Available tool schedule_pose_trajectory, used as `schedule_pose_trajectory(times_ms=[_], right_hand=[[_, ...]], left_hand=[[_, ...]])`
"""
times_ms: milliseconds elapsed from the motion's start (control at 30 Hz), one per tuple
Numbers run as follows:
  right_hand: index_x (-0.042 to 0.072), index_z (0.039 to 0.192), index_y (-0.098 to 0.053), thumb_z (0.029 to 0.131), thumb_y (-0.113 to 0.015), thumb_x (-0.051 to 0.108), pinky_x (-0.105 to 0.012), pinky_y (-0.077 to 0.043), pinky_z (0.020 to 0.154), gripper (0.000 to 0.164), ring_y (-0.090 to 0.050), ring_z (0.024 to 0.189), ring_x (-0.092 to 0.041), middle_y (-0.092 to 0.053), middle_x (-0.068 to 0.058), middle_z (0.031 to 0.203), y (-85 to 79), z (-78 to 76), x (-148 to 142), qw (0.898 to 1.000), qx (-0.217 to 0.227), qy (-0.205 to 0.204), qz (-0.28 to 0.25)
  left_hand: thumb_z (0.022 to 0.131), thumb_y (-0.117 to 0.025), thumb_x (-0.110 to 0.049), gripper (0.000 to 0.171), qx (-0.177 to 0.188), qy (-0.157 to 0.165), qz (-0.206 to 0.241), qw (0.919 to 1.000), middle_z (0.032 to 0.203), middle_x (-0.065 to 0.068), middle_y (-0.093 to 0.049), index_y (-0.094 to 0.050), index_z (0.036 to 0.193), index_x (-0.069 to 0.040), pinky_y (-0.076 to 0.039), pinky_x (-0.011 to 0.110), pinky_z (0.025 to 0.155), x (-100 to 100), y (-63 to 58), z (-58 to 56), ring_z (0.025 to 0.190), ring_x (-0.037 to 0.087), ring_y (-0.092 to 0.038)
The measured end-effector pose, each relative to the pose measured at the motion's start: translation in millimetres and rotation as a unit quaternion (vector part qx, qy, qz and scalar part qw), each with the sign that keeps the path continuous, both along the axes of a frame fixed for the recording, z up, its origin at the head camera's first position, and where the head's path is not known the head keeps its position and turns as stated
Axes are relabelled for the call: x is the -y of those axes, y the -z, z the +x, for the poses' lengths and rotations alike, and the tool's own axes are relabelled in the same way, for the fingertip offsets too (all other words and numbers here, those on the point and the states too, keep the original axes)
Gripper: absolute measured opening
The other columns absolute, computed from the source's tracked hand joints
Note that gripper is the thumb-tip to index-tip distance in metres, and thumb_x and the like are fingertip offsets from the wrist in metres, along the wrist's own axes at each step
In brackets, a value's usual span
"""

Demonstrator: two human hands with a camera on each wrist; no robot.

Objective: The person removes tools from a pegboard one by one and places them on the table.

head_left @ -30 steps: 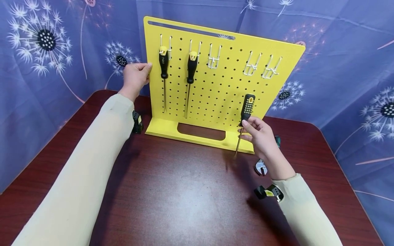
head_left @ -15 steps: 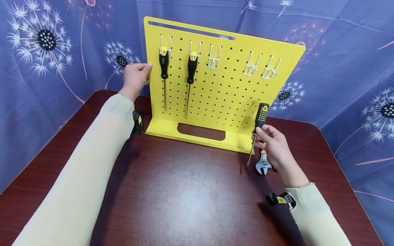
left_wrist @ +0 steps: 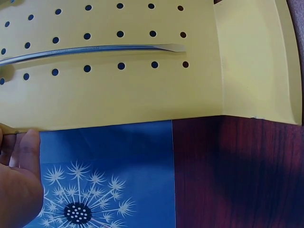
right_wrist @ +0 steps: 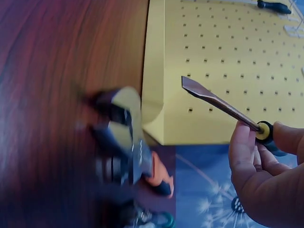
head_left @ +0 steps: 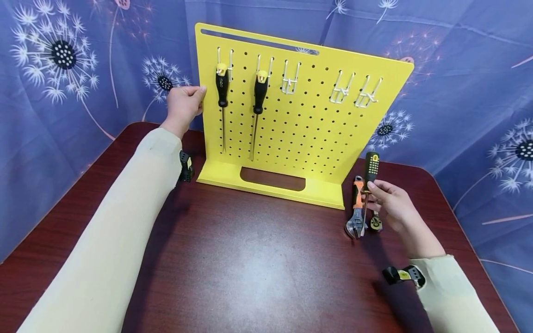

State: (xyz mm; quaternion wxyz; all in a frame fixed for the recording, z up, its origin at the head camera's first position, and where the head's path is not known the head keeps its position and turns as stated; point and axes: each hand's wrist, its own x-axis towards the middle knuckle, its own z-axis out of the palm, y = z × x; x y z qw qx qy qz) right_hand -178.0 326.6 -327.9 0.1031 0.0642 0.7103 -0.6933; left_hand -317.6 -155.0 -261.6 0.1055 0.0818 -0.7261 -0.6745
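My left hand (head_left: 183, 104) pinches the left edge of a yellow pegboard (head_left: 287, 152) between thumb and fingers; the left wrist view shows the fingers (left_wrist: 28, 152) at that edge. Off the board's right side, my right hand (head_left: 393, 206) grips a flathead screwdriver (head_left: 371, 167) low on its black-and-yellow handle, tip downward. In the right wrist view its flat blade (right_wrist: 194, 87) is bare. Beneath it on the table lies an adjustable wrench (head_left: 357, 196) with an orange-and-black handle. A ratchet head (head_left: 376, 223) shows beside the wrench, its handle hidden by my hand.
Two black-handled screwdrivers, one at far left (head_left: 222, 88) and one beside it (head_left: 260, 95), hang from white hooks. Bare hooks (head_left: 289, 84) stand mid-board, with two more sets at the right (head_left: 341, 92). Behind the dark red table (head_left: 250, 259) hangs a blue dandelion-print cloth (head_left: 470, 115).
My right hand has carried the screwdriver rightward and down, from in front of the board to above the wrench, uncovering the wrench and ratchet head. My left hand stays on the board's edge.
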Motion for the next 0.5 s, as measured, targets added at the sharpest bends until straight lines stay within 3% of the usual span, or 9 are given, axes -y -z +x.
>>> schedule_pose_trajectory(times_ms=[333,433,500], right_hand=[[0.028,0.095,-0.064,0.105,-0.058,0.025,-0.020,-0.059,0.069,0.012,-0.069,0.075,-0.002,-0.072,0.014,0.083,2.0,-6.3,-30,0.999,0.043,-0.004,0.013],[0.023,0.105,-0.058,0.106,-0.057,0.028,-0.019,-0.059,0.070,0.005,-0.068,0.076,-0.001,-0.070,0.014,0.082,2.8,-8.5,-40,0.998,0.054,-0.005,0.034],[0.017,0.118,-0.053,0.106,-0.056,0.029,-0.019,-0.058,0.071,0.018,-0.068,0.076,0.000,-0.069,0.016,0.082,3.9,-10.0,-47,0.997,0.062,-0.005,0.055]], left_hand=[[0.103,-0.063,-0.024,0.037,0.000,0.003,-0.001,1.0000,0.056,-0.007,-0.044,-0.065,0.068,-0.014,-0.034,0.019,0.054,0,-1.1,2.3,0.051,0.008,-0.035],[0.103,-0.063,-0.025,0.036,0.006,0.004,-0.003,1.0000,0.057,-0.007,-0.044,-0.066,0.068,-0.015,-0.035,0.019,0.055,0,-1.5,1.9,0.052,0.008,-0.037],[0.102,-0.064,-0.025,0.035,0.009,0.003,-0.006,0.9999,0.058,-0.007,-0.045,-0.067,0.069,-0.015,-0.037,0.018,0.056,0,-2.1,1.7,0.053,0.008,-0.038]])
